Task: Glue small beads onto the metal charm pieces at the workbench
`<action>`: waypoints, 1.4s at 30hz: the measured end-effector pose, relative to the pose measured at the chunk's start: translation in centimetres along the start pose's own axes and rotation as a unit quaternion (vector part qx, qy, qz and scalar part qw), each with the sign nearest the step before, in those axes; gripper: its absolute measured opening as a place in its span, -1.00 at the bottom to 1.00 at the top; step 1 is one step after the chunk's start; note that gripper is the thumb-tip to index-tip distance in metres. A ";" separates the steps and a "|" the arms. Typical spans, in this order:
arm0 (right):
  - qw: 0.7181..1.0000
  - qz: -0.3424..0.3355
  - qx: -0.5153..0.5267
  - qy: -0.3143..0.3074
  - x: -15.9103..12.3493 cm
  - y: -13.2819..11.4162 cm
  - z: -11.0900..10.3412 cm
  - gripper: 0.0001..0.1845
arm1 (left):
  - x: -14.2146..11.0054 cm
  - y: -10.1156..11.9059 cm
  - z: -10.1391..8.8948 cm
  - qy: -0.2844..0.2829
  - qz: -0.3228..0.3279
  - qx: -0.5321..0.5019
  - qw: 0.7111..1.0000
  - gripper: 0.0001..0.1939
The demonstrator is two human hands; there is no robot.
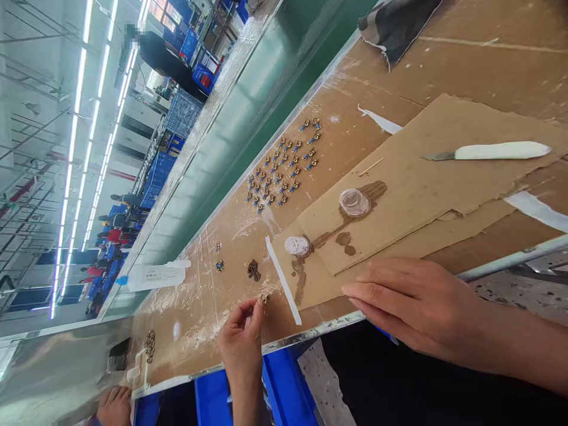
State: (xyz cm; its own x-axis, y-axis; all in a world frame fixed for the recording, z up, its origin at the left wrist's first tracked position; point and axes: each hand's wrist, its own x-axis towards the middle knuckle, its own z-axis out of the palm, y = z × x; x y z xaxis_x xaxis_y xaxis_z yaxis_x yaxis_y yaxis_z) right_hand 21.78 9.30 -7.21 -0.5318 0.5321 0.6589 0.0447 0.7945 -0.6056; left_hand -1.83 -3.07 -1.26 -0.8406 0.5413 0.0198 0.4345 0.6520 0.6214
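Note:
My left hand (243, 334) is closed in a pinch, thumb against index finger, at the near side of the cardboard-covered table. Right by its fingertips are tiny dark bits (265, 297); whether any is held I cannot make out. My right hand (402, 302) hovers over the near edge of the cardboard sheet (412, 207), fingers pressed together; anything between them is hidden. On the cardboard stand two small round dishes, one with white paste (297, 245) and one clear-looking dish (355, 202). A small brown pile of parts (254, 270) lies beyond my left hand.
Many tiny blue-and-gold figures (284, 168) stand in rows. A white-handled knife (501, 151), a thin wooden stick (371, 167) and a dark cloth (399, 29) lie to the right. Another person's hand (114, 405) rests at lower left, near another brown pile (151, 346).

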 end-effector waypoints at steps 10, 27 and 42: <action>1.000 -0.002 -0.017 0.011 -0.2 0.0 0.1 -0.89 | 0.3 -0.1 0.0 -0.016 -0.009 0.024 1.000 -0.63; 1.000 -0.004 -0.005 0.004 -0.1 0.1 0.1 -0.89 | 0.2 0.1 -0.1 -0.017 -0.010 0.057 0.998 -0.64; 1.000 -0.008 -0.016 0.009 0.1 0.1 0.0 -0.89 | 0.7 1.5 0.1 -0.038 0.000 0.145 0.989 -0.64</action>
State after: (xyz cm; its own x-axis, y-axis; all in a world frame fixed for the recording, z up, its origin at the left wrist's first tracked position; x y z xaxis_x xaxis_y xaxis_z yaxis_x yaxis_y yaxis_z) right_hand 21.79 9.44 -7.24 -0.5178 0.5237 0.6765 0.0634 0.8121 -0.5801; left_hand -1.71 -1.67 -0.33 -0.8180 0.5734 -0.0463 0.5189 0.7701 0.3711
